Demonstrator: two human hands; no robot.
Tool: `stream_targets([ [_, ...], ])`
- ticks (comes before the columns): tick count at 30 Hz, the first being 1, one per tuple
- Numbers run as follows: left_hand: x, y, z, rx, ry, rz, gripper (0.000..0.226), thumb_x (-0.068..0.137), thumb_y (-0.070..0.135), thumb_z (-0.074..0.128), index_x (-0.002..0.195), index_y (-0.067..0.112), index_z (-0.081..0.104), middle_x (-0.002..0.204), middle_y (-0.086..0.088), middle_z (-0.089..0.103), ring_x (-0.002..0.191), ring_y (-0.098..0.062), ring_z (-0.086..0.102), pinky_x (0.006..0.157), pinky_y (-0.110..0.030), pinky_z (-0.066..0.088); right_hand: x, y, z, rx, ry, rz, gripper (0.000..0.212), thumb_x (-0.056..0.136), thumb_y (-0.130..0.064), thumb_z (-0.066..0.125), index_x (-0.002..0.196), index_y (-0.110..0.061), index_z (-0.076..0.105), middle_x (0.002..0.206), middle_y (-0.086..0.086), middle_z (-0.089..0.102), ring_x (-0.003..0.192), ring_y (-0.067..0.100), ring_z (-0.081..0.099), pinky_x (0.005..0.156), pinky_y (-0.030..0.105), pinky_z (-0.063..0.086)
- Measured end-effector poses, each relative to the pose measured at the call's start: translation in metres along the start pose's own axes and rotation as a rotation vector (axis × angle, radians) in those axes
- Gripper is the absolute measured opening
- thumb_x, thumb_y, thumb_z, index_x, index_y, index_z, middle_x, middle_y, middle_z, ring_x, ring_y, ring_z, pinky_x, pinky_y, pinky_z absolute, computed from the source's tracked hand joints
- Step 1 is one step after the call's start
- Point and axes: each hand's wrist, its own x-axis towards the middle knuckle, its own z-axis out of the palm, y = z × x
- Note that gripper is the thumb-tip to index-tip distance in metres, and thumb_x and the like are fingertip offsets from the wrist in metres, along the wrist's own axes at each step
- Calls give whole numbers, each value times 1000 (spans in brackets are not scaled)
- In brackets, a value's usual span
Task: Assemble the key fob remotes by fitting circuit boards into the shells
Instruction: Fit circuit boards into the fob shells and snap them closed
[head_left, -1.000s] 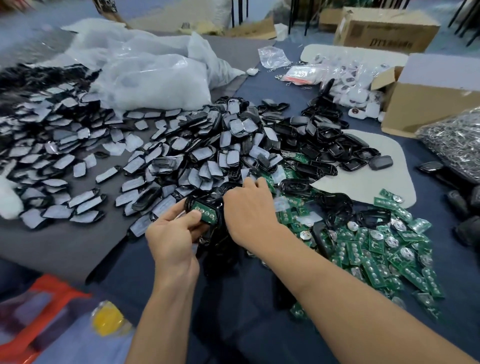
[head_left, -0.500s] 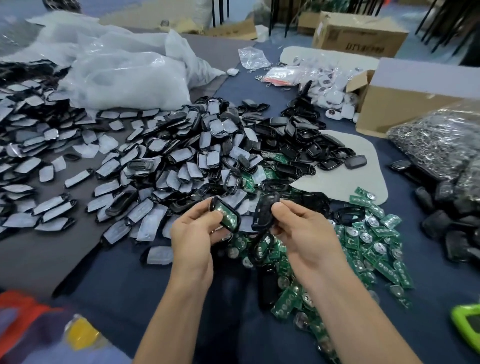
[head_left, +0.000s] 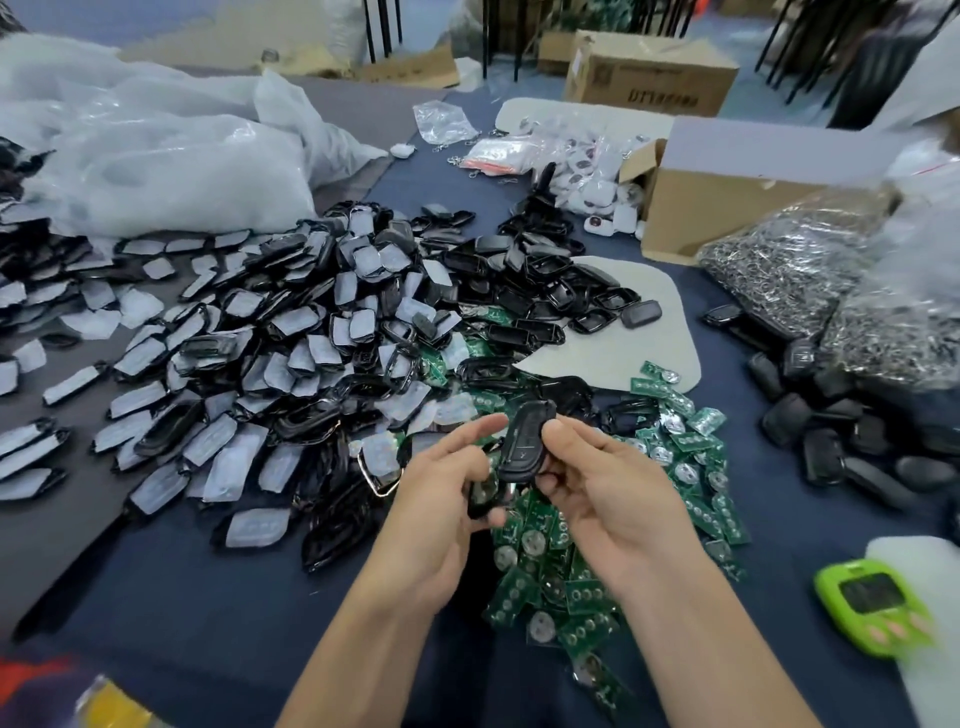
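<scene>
- The right hand (head_left: 613, 499) pinches a key fob shell (head_left: 524, 441) between its thumb and curled fingers. The shell is a single glossy black plastic piece, long with rounded ends. It stands nearly upright at mid-frame and shows faint button outlines.
- The left hand (head_left: 441, 499) curls its fingers and thumb round a second black part (head_left: 480, 496), which sits at 7 o'clock of the shell. Whether the two touch cannot be told, and the inside of the part is hidden.
- The circuit boards (head_left: 561, 577) are flat green rectangles with round silver discs. They lie heaped below both hands and spread toward 2 o'clock, too many to count.
- A pile of black frames (head_left: 285, 338) faced with matte grey-white film fans out from 9 to 11 o'clock, uncountable.
- A heap of bare black shells (head_left: 545, 280) at 12 o'clock partly rests on a pale foam sheet (head_left: 649, 332) with rounded corners.
- Smooth dark closed fobs (head_left: 831, 447) lie at 3 o'clock.
- There are crinkled clear bags of shiny metal rings (head_left: 795, 270) at 2 o'clock and soft white plastic bags (head_left: 156, 156) at 10 o'clock.
- There are two cardboard boxes. The closed one (head_left: 649, 78) at 1 o'clock carries print that begins "DT", with the rest blurred. The open-flapped one (head_left: 727, 202) sits nearer.
- One lime-green device (head_left: 872, 608) at 4 o'clock has a dark screen and three pale buttons.
- A dark blue cloth (head_left: 208, 597) covers the table.
</scene>
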Motion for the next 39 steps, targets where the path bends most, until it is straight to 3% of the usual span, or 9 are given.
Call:
stream_targets([
  [7,-3,0,5,60,-6,12,58,83,-12,38,102,20,82,96,-6,77,64,-10,60,47,-25,40,-3,2,-11,-106,-52,-67,30,95,-3,67,80,-21,86,80,3,76,63,7,57,57,19,46],
  [13,-5,0,12,210,18,-9,34,102,14,55,107,34,82,100,7,78,81,-7,64,62,-25,45,3,7,-13,-250,46,-163,19,93,-6,72,89,-19,85,86,0,80,69,7,60,66,19,48],
  [19,1,-9,22,268,177,117,21,94,3,71,99,19,83,72,6,74,52,-3,53,47,-13,40,4,15,-18,-534,261,-298,14,84,-25,83,80,-39,82,80,-20,77,77,-3,71,73,24,53],
  [22,2,-14,29,359,322,217,30,90,9,77,80,37,82,66,10,75,49,-2,55,48,-14,44,-2,23,-15,-663,364,-397,17,82,-29,82,97,-36,75,82,-24,74,79,-9,68,72,16,51],
  [24,0,-15,33,512,380,325,32,89,18,78,74,46,78,74,21,75,55,1,60,52,-12,45,-6,29,-13,-601,353,-474,18,85,-27,78,98,-35,70,86,-23,75,82,-9,69,70,8,50],
  [27,-6,-13,41,726,378,457,36,88,17,74,75,50,69,95,41,67,89,17,63,72,-1,45,-8,35,-7,-488,208,-421,14,85,-41,68,97,-33,63,83,-9,75,72,4,69,66,24,51],
  [30,-11,-15,45,784,306,526,41,88,11,73,79,51,70,101,39,67,97,17,62,81,-3,45,-6,36,-8,-380,171,-368,14,82,-42,64,92,-32,62,77,-2,72,67,12,63,63,32,50],
  [35,-8,-21,46,794,218,491,30,87,11,73,92,40,79,107,32,67,105,12,62,86,-4,44,1,34,-12,-55,161,-218,23,98,-5,63,102,-28,66,83,-4,77,75,8,71,66,24,57],
  [39,-7,-20,43,687,129,427,42,83,5,72,93,44,81,109,31,68,107,11,61,84,-1,41,4,27,-24,67,110,-176,18,100,-2,62,109,-15,70,89,2,80,78,10,74,63,21,57],
])
